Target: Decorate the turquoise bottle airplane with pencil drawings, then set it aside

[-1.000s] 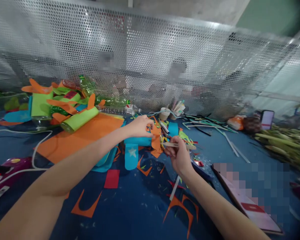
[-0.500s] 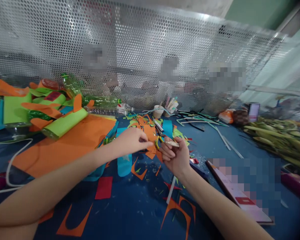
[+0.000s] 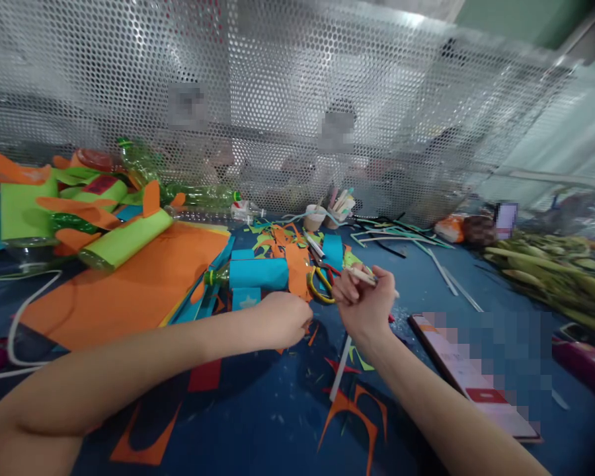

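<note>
My right hand [image 3: 365, 301] is closed around a slim white pen [image 3: 361, 274], which lies across the fingers. Left of it, my left hand [image 3: 288, 320] is low over the table with its fingers curled inward; whatever they hold, if anything, is hidden. Just beyond the left hand lies a green-capped bottle wrapped in blue paper [image 3: 258, 273], on its side. A blue paper strip with a pale star [image 3: 246, 299] shows beneath it. Scissors with yellow handles [image 3: 313, 288] lie between the two hands, beside an orange paper piece [image 3: 297, 268].
Orange sheets [image 3: 129, 297] and paper-covered bottles [image 3: 129, 239] fill the left side. Cups [image 3: 315, 217] of pens stand by the perforated metal screen [image 3: 277, 106]. A phone or tablet [image 3: 476, 377] lies right of my forearm. Orange offcuts [image 3: 352, 413] lie in front.
My left hand has moved down and toward me, uncovering the blue-wrapped bottle, and its fingers are more curled. My right hand, still with the pen, has shifted slightly right, exposing more of the scissors.
</note>
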`<move>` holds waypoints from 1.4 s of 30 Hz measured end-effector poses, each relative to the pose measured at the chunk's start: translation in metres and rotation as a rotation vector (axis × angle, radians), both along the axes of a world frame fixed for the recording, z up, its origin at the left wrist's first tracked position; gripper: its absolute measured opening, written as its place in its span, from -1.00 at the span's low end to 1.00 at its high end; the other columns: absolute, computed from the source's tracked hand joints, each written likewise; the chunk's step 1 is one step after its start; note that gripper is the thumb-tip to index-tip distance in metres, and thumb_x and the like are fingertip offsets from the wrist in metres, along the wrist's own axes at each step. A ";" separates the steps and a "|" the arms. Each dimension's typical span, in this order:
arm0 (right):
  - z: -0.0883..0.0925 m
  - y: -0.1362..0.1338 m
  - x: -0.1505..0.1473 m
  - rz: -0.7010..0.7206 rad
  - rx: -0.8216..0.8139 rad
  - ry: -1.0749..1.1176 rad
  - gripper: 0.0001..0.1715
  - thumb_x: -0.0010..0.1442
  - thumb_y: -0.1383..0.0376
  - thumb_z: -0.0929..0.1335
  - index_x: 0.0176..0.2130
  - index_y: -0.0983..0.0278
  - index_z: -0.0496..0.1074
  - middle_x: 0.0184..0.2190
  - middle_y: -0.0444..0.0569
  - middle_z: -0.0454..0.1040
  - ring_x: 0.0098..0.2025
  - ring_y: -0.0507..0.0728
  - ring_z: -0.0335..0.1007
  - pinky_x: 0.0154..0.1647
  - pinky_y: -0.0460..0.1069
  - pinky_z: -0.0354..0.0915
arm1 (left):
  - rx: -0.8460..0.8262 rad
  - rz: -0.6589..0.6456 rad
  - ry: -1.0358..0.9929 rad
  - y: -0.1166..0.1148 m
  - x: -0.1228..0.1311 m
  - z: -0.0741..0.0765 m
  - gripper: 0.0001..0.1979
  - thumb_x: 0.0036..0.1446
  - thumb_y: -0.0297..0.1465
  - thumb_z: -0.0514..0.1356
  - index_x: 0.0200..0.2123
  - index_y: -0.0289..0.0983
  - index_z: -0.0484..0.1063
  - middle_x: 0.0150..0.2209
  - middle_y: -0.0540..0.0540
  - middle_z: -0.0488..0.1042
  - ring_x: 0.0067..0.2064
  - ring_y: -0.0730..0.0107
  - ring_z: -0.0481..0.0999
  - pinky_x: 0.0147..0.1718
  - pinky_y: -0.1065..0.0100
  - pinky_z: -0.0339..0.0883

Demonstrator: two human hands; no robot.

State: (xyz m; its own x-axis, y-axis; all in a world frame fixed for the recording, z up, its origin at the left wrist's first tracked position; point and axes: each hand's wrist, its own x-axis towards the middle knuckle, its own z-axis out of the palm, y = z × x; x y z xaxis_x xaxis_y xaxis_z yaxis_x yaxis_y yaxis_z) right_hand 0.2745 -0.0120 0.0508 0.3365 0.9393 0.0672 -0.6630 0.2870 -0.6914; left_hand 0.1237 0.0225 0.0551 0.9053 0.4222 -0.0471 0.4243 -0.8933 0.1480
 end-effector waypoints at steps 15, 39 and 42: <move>0.026 -0.004 0.026 -0.264 0.131 -0.222 -0.59 0.07 0.09 0.18 -0.67 0.24 0.12 -0.81 -0.22 -0.02 -0.74 -0.04 -0.15 -0.69 -0.08 -0.14 | 0.297 0.224 -0.230 0.047 0.068 0.052 -0.74 0.12 -0.63 0.03 -0.28 -0.41 0.52 -0.30 -0.31 0.52 -0.14 0.06 0.50 -0.29 0.22 0.31; -0.034 0.003 -0.013 -0.126 0.070 -1.021 -0.90 0.13 0.34 0.34 -0.34 0.18 0.28 -0.47 -0.19 0.30 -0.44 0.03 0.19 -0.39 -0.06 0.15 | -0.155 0.089 -0.339 0.105 -0.020 0.018 -0.68 0.00 -0.18 0.28 -0.22 -0.25 0.46 -0.26 -0.06 0.28 -0.21 0.32 0.37 -0.19 0.37 0.27; -0.038 0.006 -0.012 -0.187 0.047 -1.030 -0.87 0.13 0.32 0.36 -0.39 0.19 0.27 -0.51 -0.21 0.25 -0.50 0.00 0.09 -0.46 -0.08 0.09 | -0.196 0.089 -0.354 0.108 -0.021 0.012 -0.63 0.01 -0.16 0.27 -0.14 -0.22 0.44 -0.23 -0.07 0.28 -0.20 0.32 0.38 -0.17 0.36 0.28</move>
State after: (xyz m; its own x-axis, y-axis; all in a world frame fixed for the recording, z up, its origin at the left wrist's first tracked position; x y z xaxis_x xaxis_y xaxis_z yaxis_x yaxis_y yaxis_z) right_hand 0.2625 -0.0064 0.0128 0.2352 0.8675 0.4384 0.2982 0.3649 -0.8820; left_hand 0.1027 0.1308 0.0675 0.8402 0.5137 0.1734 0.3912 -0.7958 0.4623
